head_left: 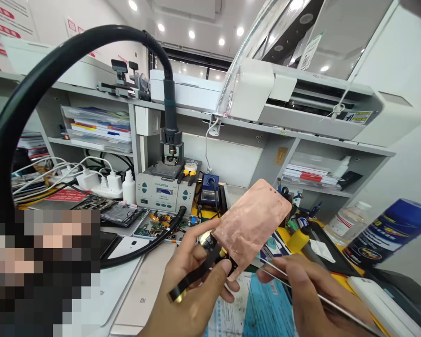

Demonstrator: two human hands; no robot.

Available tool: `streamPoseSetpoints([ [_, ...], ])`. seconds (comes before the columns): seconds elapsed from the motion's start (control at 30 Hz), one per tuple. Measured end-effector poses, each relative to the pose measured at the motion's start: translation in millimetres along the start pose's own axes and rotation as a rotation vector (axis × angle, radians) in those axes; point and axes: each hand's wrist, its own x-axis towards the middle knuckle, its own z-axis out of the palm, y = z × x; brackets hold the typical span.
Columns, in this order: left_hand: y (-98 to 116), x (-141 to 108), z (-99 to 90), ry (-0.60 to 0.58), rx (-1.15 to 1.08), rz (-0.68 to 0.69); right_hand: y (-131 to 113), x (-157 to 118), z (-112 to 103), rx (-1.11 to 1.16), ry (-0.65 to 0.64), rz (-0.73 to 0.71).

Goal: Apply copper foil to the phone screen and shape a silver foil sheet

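Left fingers [215, 281] grip a copper-coloured panel [254, 220], right fingers [294, 281] a thin metal tool [319, 297], above a cluttered workbench [238, 299]

A crowded repair corner beneath a grey shelf [196, 111], with a thick black hose [115, 33] arching across the left.
A grey control unit [156, 192] with a small display stands in the middle, yellow-and-black cutters [190, 171] on top and a white squeeze bottle [128, 188] beside it; white plugs [87, 179] and cables crowd further left. In front lie loose circuit boards [157, 225], a silver phone back [122, 281] and a pinkish one [143, 297]. At the right, a clear bottle [348, 225] of liquid stands near a tilted blue-and-black can [386, 234]; a white machine [308, 117] and a white box [185, 91] sit above.
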Motion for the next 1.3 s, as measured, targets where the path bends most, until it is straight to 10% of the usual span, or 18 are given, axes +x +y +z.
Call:
streamPoseSetpoints([
  [0.17, -7, -1, 3.2, 0.032, 0.008, 0.072, 0, 7, 3, 0.225, -0.269, 0.362],
  [0.37, -15, 2, -3.9, -0.049, 0.066, 0.034, 9, 10, 0, 0.283, -0.543, 0.349],
  [1.3, -7, 9, -4.9, -0.256, 0.116, -0.105, 13, 14, -8, 0.358, -0.631, 0.35],
])
